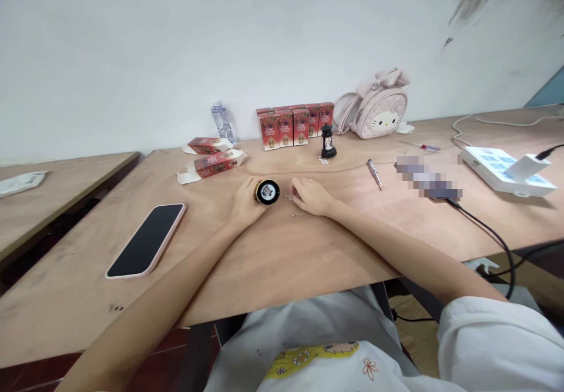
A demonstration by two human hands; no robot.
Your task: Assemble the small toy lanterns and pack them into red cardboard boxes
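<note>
My left hand [247, 201] is closed around a small round black and gold piece [267, 192], held with its flat end facing me just above the wooden table [282, 257]. My right hand [311, 195] rests on the table just right of it, fingers curled and pinching at tiny metal parts [291, 197]. Another small metal piece [298, 214] lies beside the wrist. A little black lantern [328, 141] stands farther back, with small bits at its foot.
A phone [147, 239] lies face down at the left. Two opened red boxes [214, 163] and a row of red boxes [294, 125] sit near the wall, beside a water bottle [223, 123] and a pink bag [374, 110]. Screwdrivers [375, 173] and a white power strip [502, 170] lie right.
</note>
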